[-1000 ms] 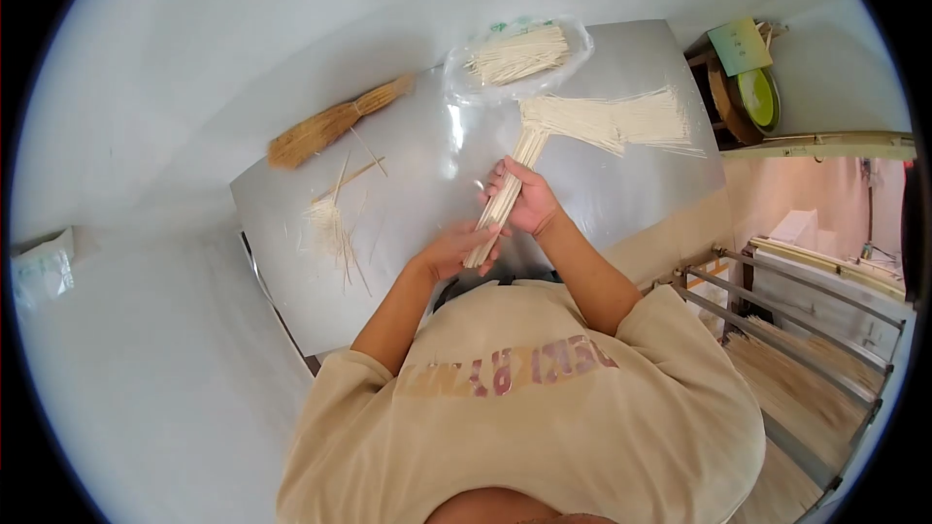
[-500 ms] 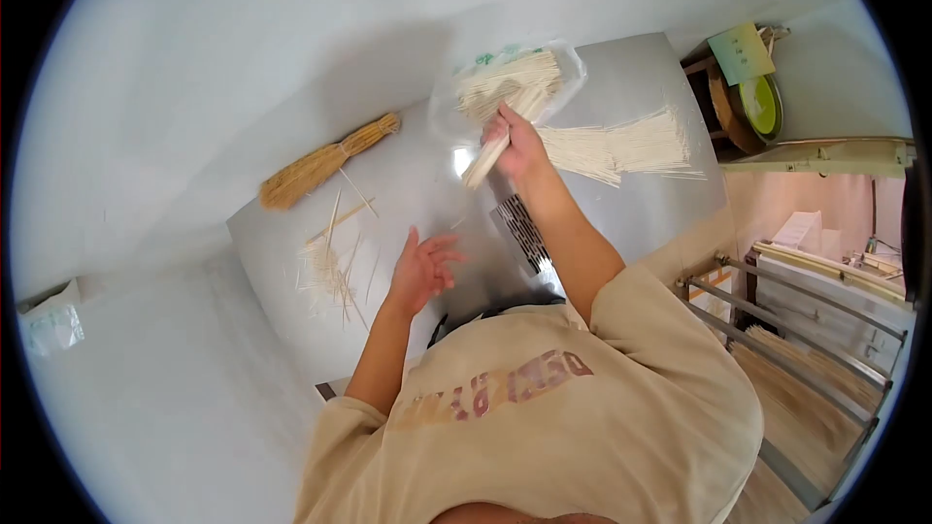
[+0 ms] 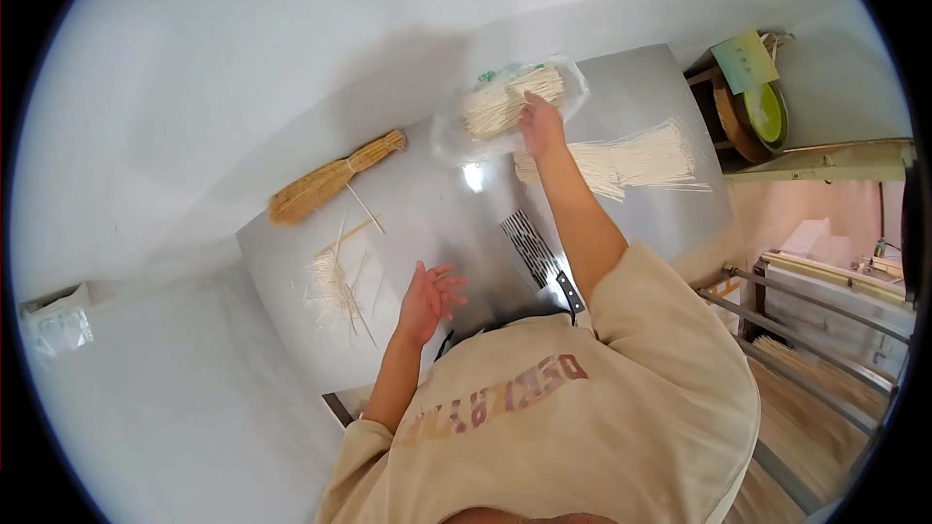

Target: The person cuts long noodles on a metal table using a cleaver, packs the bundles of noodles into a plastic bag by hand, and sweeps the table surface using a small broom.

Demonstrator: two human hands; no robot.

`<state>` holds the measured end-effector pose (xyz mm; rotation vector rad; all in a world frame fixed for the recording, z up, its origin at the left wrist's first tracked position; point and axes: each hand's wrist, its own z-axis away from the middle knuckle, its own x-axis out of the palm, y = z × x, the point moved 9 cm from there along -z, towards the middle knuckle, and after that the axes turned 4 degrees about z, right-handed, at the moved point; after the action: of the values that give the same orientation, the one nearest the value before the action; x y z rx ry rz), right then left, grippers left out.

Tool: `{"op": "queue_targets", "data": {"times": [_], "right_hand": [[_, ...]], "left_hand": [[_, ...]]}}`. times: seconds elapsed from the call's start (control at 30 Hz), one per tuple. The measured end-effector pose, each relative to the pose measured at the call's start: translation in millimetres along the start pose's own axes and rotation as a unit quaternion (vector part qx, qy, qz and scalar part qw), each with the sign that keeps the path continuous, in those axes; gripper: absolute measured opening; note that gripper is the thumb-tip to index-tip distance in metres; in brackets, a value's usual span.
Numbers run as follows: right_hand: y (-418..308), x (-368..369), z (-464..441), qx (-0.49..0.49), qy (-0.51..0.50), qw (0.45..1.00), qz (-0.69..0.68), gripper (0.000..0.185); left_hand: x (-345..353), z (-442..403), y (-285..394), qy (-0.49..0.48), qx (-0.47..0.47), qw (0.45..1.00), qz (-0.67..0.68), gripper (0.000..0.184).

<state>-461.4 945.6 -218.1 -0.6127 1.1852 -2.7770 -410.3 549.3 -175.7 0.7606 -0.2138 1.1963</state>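
Note:
My right hand (image 3: 542,124) is at the right side of a pile of pale dried noodles (image 3: 500,109), its fingers closed on the strands at the edge. The pile lies on a clear plastic bag (image 3: 575,89) with green print. My left hand (image 3: 424,306) hovers over the near part of the metal table, fingers spread and holding nothing. Right of it lies a knife (image 3: 568,293) with a black riveted handle and a dark-and-light patterned blade. More dried noodles (image 3: 641,157) lie in a flat bundle to the right of my right forearm.
A straw hand broom (image 3: 335,180) lies along the table's back left edge. Loose, scattered strands (image 3: 333,281) lie at the left of the metal table (image 3: 417,199). A green bowl (image 3: 764,114) stands on a shelf at right, above a metal rack (image 3: 815,306).
My right hand has moved up and right, and the bundle it held tilted over the table now lies on the bagged pile. My left hand stays open. The view has shifted slightly.

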Motion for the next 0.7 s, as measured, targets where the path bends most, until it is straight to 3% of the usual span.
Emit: {"op": "queue_targets", "data": {"times": [0.03,0.13,0.17,0.23,0.27,0.33,0.47,0.53,0.57,0.6,0.63,0.67,0.7], "right_hand": [[-11,-16,28,-0.126,-0.021,0.990,0.056,0.034],[36,-95,86,-0.220,-0.041,0.936,0.271,0.039],[61,-131,102,-0.249,-0.029,0.892,0.377,0.042],[93,-176,162,-0.285,-0.008,0.728,0.624,0.044],[102,-191,184,-0.282,-0.003,0.729,0.624,0.044],[123,-222,220,-0.241,0.043,0.626,0.740,0.047],[141,-247,217,-0.296,0.019,0.594,0.748,0.050],[143,-257,203,-0.237,-0.002,0.649,0.723,0.050],[144,-262,202,-0.280,-0.006,0.640,0.715,0.047],[140,-270,203,-0.279,-0.005,0.641,0.715,0.047],[138,-286,202,-0.229,0.000,0.706,0.670,0.043],[138,-301,202,-0.177,0.003,0.766,0.618,0.038],[133,-312,201,-0.158,-0.026,0.740,0.653,0.031]], "left_hand": [[1,-2,-3,-0.003,-0.002,1.000,-0.009,0.068],[5,-7,-10,0.002,-0.012,0.999,-0.045,0.055],[7,-10,-15,0.000,-0.015,0.999,-0.046,0.055],[6,-18,-22,0.029,-0.005,0.991,-0.131,0.047],[10,-24,-24,0.027,-0.009,0.991,-0.133,0.047],[17,-37,-23,0.054,0.021,0.971,-0.233,0.044],[56,-104,-24,0.021,0.098,0.920,-0.379,0.046],[90,-144,-18,-0.013,0.271,0.816,-0.511,0.049],[107,-154,-17,-0.015,0.269,0.816,-0.512,0.049],[135,-158,-13,-0.010,0.301,0.750,-0.589,0.054],[158,-168,-11,-0.006,0.331,0.674,-0.661,0.059],[171,-181,-10,-0.005,0.330,0.673,-0.662,0.059],[186,-199,-15,-0.015,0.338,0.623,-0.705,0.065]]}}
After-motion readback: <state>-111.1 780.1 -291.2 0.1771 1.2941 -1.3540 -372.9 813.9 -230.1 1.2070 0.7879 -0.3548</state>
